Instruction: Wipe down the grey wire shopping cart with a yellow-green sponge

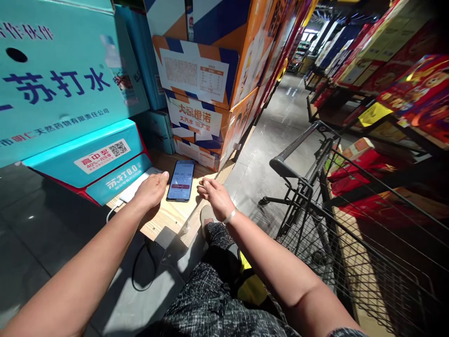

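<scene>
the left hand (150, 191) has its fingers bent inward, the thumb pointing at the left edge of the phone (181, 181); the other fingertips are hidden, so i cannot tell whether they hold anything. the right hand (218, 199) hangs just beyond the phone's right edge, its fingers loosely curled, a little apart, with nothing seen between them. a pale band (229, 217) circles the right wrist. the phone lies face up between the two hands, its screen lit with a row of digits and a red bar below. it rests on a wooden board (157, 226), half in sun. a white slab (131, 187) lies just beside the left hand, a white cable (112, 211) at its near end. teal boxes (66, 110) stand to the left, and orange-and-blue boxes (198, 72) are stacked behind the phone. below the board, a black strap (133, 269) loops over grey floor tiles (128, 309). dark flecked trousers (199, 295) and a beige shoe (205, 215) show between the arms. on the right stands a black cart (305, 189), beside shelves with red packs (372, 201).
</scene>
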Demonstrator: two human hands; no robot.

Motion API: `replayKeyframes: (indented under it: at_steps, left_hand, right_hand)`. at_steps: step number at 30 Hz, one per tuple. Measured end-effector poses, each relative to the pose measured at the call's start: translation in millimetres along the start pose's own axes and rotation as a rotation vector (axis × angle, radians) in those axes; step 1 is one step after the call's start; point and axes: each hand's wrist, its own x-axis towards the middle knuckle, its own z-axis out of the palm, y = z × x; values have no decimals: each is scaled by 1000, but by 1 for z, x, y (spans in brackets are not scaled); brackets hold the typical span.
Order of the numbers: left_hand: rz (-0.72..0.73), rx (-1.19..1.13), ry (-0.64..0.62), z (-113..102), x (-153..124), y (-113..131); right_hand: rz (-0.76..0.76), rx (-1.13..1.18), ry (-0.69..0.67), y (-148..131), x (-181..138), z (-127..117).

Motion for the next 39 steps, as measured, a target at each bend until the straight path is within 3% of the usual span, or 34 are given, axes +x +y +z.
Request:
replayKeyframes:
  at_steps: [3,6,8,11,13,15,17,20,26,31,35,39]
  left_hand:
    - [184,-67,228,-4,-33,4]
    - [427,-214,294,0,-85,20]
    - [641,-364,152,15,-121,34]
    - [862,-587,-322,58,-160,53]
    - [882,-721,-605,98,-173,64]
    - [890,-758,-830,136,-179,72]
    - [860,-625,-977,167,-180,79]
    - [780,-382,-1034,191,-181,85]
    - [773,-303,-912,195,-190,81]
    - [642,-502,-722,183,-186,91]
    - [608,-625,-376,137,-154,121]
    - [996,-629,10,78,-126,145]
  right_hand:
    - [-16,-315,-20,7,-46,-50]
    - [-14,-785,4,21,-108,-112]
    - [1,-979,-71,31,-157,-149]
    - [155,-1106,-309,44,-229,-186]
    - [295,-1146,-395,53,-264,-197]
    - [386,-1194,-383,63,-280,-198]
    - [413,-1262,-296,75,-278,-192]
    - [377,-1355,-203,89,-256,-177]
    - [19,-1206,-256,93,-240,-165]
    - [37,-838,-54,70,-219,-160]
    - [-133,-868,191,21,-183,-140]
    - [-512,-954,364,-19,-163,-117]
